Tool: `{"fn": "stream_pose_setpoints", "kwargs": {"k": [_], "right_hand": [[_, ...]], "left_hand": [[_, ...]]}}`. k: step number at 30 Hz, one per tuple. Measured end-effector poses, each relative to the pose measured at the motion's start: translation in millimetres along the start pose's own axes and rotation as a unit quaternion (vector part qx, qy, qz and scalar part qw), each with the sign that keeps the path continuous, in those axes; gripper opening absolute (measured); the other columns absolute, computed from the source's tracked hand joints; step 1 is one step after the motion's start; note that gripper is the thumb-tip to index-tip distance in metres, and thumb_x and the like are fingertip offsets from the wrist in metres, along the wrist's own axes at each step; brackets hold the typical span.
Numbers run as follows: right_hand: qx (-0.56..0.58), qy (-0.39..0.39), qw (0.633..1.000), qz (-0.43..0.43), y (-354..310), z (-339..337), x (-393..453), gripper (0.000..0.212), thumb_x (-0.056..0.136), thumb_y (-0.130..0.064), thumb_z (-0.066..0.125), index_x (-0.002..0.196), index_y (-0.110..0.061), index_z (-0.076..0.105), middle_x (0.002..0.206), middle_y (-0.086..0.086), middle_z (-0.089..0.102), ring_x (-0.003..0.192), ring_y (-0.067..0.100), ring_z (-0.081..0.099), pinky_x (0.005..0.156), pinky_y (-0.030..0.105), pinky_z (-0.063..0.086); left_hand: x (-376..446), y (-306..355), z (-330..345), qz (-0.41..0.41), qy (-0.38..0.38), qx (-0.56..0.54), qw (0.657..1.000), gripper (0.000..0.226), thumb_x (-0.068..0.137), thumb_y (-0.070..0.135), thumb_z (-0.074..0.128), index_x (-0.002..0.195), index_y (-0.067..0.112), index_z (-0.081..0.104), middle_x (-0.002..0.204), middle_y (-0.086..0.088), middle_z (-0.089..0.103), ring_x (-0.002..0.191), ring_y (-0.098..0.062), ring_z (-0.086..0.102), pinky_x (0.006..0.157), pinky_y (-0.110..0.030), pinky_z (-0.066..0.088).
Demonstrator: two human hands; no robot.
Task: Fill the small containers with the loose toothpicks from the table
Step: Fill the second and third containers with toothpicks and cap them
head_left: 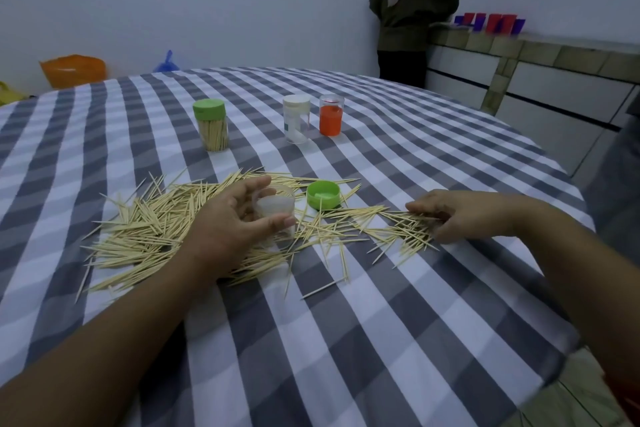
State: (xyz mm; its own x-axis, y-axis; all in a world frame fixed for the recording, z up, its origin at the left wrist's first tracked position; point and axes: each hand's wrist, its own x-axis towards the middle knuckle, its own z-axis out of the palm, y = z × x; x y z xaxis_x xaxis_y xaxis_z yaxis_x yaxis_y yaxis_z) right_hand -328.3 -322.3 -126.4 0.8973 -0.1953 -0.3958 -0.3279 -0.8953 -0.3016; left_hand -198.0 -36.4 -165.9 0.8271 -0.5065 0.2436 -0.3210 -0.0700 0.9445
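Loose toothpicks (145, 229) lie scattered across the middle of the checked tablecloth (346, 340). My left hand (225, 222) grips a clear open container (277, 210) standing among them. Its green lid (323, 194) lies upside down just to the right. My right hand (460, 215) rests on the right end of the pile, fingers curled around a small bunch of toothpicks (415, 219). Further back stand a green-lidded container (212, 124) full of toothpicks, a white-lidded clear container (296, 118), and a clear container (331, 115) with an orange lid inside it.
A person (412, 11) stands at the far right beside a counter (519, 46) holding red and blue cups (491, 23). Orange (72, 70) and blue (166, 63) bags sit behind the table's far edge.
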Motion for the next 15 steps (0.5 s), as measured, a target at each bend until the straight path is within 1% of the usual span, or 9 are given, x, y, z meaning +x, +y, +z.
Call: {"fn": "stream_pose_setpoints", "kwargs": {"k": [2, 4, 7, 12, 13, 15], "right_hand": [[-0.011, -0.001, 1.000, -0.002, 0.8, 2.1, 0.4, 0.078, 0.084, -0.028, 0.069, 0.149, -0.025, 0.026, 0.145, -0.009, 0.030, 0.127, 0.010, 0.035, 0.107, 0.024, 0.028], [-0.016, 0.010, 1.000, -0.003, 1.8, 3.3, 2.2, 0.078, 0.084, -0.031, 0.069, 0.149, -0.025, 0.026, 0.145, -0.009, 0.030, 0.128, 0.010, 0.035, 0.108, 0.024, 0.027], [-0.037, 0.036, 0.999, -0.005, 3.4, 5.0, 5.6, 0.067, 0.088, -0.030, 0.065, 0.146, -0.026, 0.032, 0.142, -0.009, 0.035, 0.126, 0.011, 0.038, 0.109, 0.027, 0.029], [-0.058, 0.086, 0.995, -0.003, -0.5, 9.2, 12.4, 0.052, 0.091, -0.027, 0.061, 0.140, -0.024, 0.044, 0.130, -0.005, 0.045, 0.119, 0.014, 0.044, 0.104, 0.029, 0.034], [-0.060, 0.095, 0.994, -0.008, -2.2, 10.6, 13.7, 0.046, 0.092, -0.026, 0.060, 0.137, -0.026, 0.049, 0.126, -0.005, 0.047, 0.116, 0.013, 0.046, 0.100, 0.026, 0.035], [-0.052, 0.120, 0.991, -0.027, -5.7, 14.5, 16.9, 0.034, 0.093, -0.023, 0.059, 0.126, -0.028, 0.060, 0.113, -0.006, 0.051, 0.105, 0.010, 0.049, 0.087, 0.021, 0.036]], "left_hand": [[0.3, -0.7, -0.3, 0.001, 0.002, 0.003, 1.000, 0.081, 0.053, 0.023, 0.078, 0.129, 0.013, 0.053, 0.111, 0.005, 0.065, 0.096, 0.004, 0.064, 0.079, -0.013, 0.053], [0.3, -1.5, -0.6, 0.000, 0.003, 0.003, 1.000, 0.081, 0.053, 0.024, 0.079, 0.128, 0.013, 0.053, 0.110, 0.006, 0.065, 0.096, 0.004, 0.065, 0.080, -0.012, 0.053], [0.3, -1.6, -0.4, -0.003, 0.003, -0.003, 1.000, 0.080, 0.053, 0.023, 0.079, 0.128, 0.013, 0.053, 0.111, 0.005, 0.065, 0.095, 0.004, 0.065, 0.079, -0.013, 0.053], [-0.6, -0.4, 0.3, 0.001, 0.004, -0.005, 1.000, 0.077, 0.054, 0.020, 0.078, 0.127, 0.014, 0.053, 0.110, 0.006, 0.065, 0.089, 0.008, 0.065, 0.074, -0.009, 0.052], [-0.8, -0.1, 0.5, 0.002, 0.004, -0.004, 1.000, 0.077, 0.054, 0.020, 0.078, 0.127, 0.014, 0.053, 0.109, 0.006, 0.065, 0.088, 0.009, 0.065, 0.074, -0.008, 0.051], [-0.7, -0.2, 0.4, 0.001, 0.003, -0.001, 1.000, 0.079, 0.053, 0.022, 0.078, 0.127, 0.014, 0.053, 0.108, 0.006, 0.065, 0.088, 0.009, 0.065, 0.074, -0.009, 0.051]]}}
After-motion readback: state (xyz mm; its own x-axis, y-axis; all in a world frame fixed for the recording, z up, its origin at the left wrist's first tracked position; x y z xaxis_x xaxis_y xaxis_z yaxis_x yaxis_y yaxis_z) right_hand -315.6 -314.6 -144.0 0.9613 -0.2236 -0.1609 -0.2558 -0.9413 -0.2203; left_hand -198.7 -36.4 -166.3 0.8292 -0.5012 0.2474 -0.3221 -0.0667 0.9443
